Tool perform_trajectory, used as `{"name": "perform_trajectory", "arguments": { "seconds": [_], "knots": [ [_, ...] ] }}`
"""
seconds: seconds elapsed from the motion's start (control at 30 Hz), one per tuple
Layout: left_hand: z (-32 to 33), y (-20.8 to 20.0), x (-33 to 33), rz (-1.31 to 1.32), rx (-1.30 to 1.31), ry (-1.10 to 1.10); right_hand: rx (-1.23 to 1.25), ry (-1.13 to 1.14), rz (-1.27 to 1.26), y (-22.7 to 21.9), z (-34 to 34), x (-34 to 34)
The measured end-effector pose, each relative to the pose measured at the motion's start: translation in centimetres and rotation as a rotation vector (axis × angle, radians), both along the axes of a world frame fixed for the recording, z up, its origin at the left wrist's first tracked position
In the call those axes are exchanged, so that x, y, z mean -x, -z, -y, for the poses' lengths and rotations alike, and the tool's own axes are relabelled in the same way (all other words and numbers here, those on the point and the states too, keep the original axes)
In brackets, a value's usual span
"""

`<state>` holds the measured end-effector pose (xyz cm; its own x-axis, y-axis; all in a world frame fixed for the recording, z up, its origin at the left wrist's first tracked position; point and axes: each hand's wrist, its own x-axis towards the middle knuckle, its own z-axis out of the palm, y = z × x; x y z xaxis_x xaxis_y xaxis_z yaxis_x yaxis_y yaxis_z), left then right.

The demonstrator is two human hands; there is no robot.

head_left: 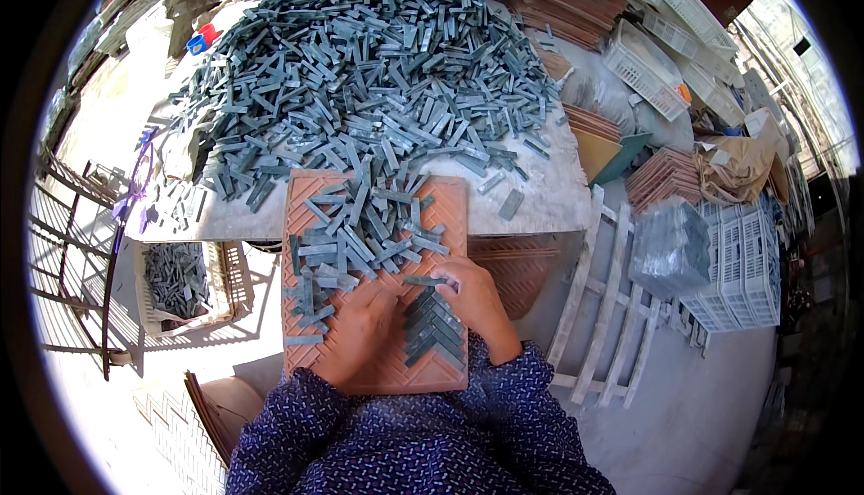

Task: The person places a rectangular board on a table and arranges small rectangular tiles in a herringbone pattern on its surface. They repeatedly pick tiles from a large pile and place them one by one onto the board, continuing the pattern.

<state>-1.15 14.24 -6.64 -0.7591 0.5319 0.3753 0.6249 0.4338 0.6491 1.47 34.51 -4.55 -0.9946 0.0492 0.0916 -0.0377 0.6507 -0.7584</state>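
A terracotta-coloured grooved tray lies in front of me, its near edge against my body. On its lower right, dark green stone strips sit in a herringbone pattern. My right hand pinches one stone strip between thumb and fingers, just above the laid rows. Close beside it on the left, my left hand is curled over the tray, its fingertips hidden under the hand. Loose stone strips cover the tray's far half and spill down its left side.
A large heap of stone strips covers the pale table. Below left stands a crate with more strips. To the right are a white slatted pallet, plastic crates and stacked trays. Metal rails run along the left.
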Motion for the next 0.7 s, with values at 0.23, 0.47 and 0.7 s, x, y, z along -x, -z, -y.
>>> {"name": "perform_trajectory", "arguments": {
  "seconds": [0.23,0.47,0.7],
  "knots": [
    [-1.2,0.4,0.1,-0.075,0.045,-0.016,0.051,-0.219,-0.101,1.7,-1.4,1.5],
    [-1.5,1.2,-0.3,-0.092,0.105,-0.05,-0.028,-0.219,-0.117,2.0,-0.4,1.9],
    [-3.2,-0.1,-0.2,-0.154,0.073,-0.08,0.156,0.112,-0.163,2.4,-3.3,1.3]
  ]
}}
